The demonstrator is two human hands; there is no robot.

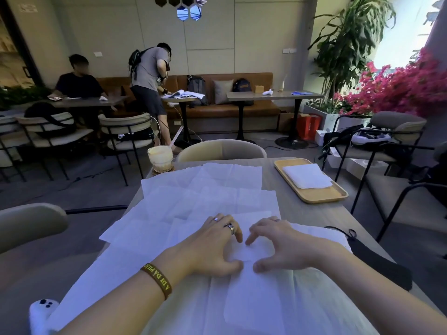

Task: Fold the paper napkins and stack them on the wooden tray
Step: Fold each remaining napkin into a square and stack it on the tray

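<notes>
While the left hand (215, 245) and the right hand (283, 245) rested side by side on the top napkin (254, 298), neither hand enclosed anything: the fingers were arched, and the fingertips and thumbs pressed down on the paper. Whether a crease lay beneath them could not be determined. This napkin lay near the near edge of the table (302, 213), on top of other sheets, and it showed no completed fold. Beyond the hands, the unfolded napkins (210, 189) were spread in overlapping layers from the near edge to the far edge, covering most of the left and middle of the surface. The wooden tray (314, 199) stood at the far right corner, apart from the loose sheets, and it carried the folded napkins (307, 176) in one low, neat pile. A glass (160, 158) with a straw stood at the far left corner, just beside the spread sheets. Judged from this layout, the task was at an early stage. A few napkins had been folded and stacked, one was in work, and many sheets remained to be folded and moved to the tray.
</notes>
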